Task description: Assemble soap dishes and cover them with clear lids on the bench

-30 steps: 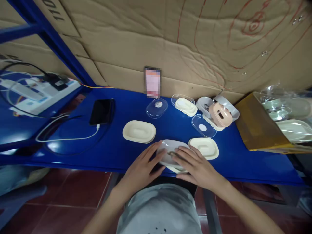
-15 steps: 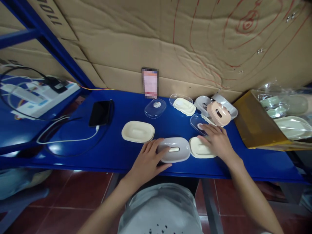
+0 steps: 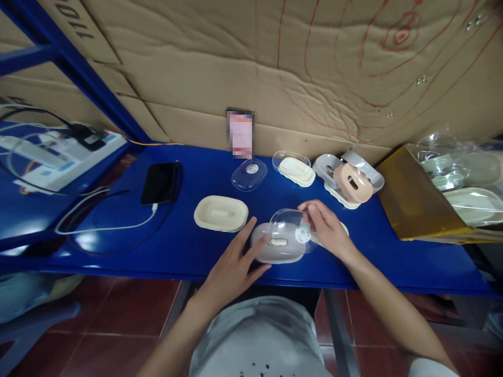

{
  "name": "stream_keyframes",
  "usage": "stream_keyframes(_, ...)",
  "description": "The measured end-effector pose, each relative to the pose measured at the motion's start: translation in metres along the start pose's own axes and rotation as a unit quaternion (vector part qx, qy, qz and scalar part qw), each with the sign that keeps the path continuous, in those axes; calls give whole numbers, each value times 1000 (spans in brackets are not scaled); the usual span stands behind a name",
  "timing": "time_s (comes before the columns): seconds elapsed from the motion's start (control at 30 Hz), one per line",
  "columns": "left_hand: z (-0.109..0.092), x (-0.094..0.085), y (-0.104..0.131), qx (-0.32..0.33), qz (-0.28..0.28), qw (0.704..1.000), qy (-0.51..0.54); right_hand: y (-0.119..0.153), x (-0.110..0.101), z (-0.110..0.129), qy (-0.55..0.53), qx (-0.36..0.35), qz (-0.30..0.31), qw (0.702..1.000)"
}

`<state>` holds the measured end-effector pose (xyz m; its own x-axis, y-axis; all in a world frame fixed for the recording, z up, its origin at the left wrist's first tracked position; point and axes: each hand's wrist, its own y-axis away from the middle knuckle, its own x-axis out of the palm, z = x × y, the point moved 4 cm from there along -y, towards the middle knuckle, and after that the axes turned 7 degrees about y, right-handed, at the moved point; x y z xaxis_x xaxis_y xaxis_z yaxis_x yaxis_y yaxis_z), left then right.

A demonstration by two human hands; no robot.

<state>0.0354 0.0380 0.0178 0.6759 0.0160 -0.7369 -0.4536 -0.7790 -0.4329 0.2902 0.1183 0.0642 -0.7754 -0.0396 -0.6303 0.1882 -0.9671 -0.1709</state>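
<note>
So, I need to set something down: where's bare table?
Between the flat phone and leftmost clear lid, or between the right hand and brown box. Crowded: from left hand to right, and around the peach tray.

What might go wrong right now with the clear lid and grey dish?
The clear lid in the right hand could scrape the grey dish, since the two overlap in view. The dish, near the front edge of the blue table, might slide if the left hand pushes it.

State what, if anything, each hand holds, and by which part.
The right hand holds a clear lid by its right edge. The left hand touches the left end of the gray dish; whether it grips it cannot be told.
</note>
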Motion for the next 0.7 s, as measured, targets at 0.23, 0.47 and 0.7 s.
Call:
stream_keyframes(0.23,2,4,-2,-14,31,999,-11,13,31,10,117,-96,28,988)
stream_keyframes(0.47,7,1,-1,-48,45,996,53,35,34,24,258,-299,161,905)
stream_keyframes(0.7,11,1,0,-78,55,990,99,37,38,22,290,-376,148,868)
